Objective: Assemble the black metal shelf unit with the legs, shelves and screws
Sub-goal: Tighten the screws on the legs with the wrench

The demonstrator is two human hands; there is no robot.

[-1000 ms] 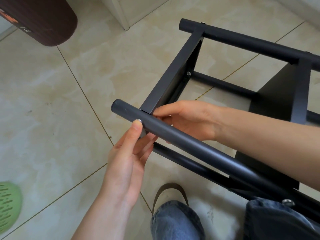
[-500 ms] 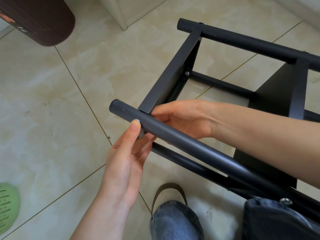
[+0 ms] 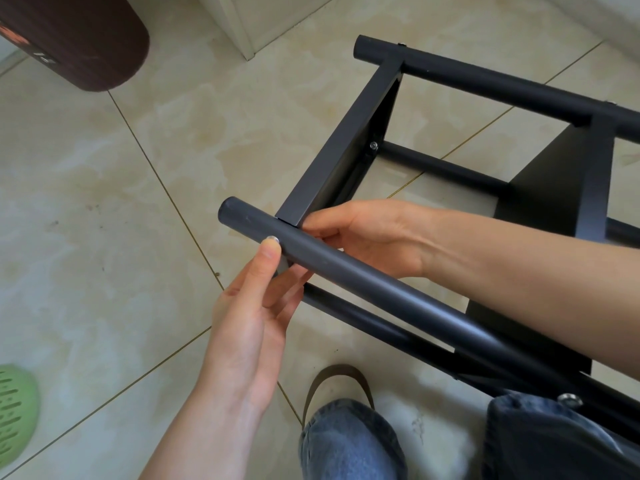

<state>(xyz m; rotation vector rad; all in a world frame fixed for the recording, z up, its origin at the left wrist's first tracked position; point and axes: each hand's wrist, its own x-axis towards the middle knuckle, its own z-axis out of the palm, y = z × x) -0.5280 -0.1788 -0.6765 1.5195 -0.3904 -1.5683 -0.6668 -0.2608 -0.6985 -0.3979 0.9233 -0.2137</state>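
Over the tiled floor (image 3: 138,202), the black shelf unit (image 3: 346,150) lies on its side. Left hand (image 3: 249,323) fingers pinch a small screw (image 3: 272,239) against the near leg (image 3: 346,268). Right hand (image 3: 367,233) fingers hold the shelf end behind that leg.

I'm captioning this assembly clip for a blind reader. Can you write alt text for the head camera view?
Two hands work at a corner of a black metal shelf unit lying on a tiled floor: the left hand presses a silver screw into the near leg, while the right hand holds behind it where the shelf edge meets it.
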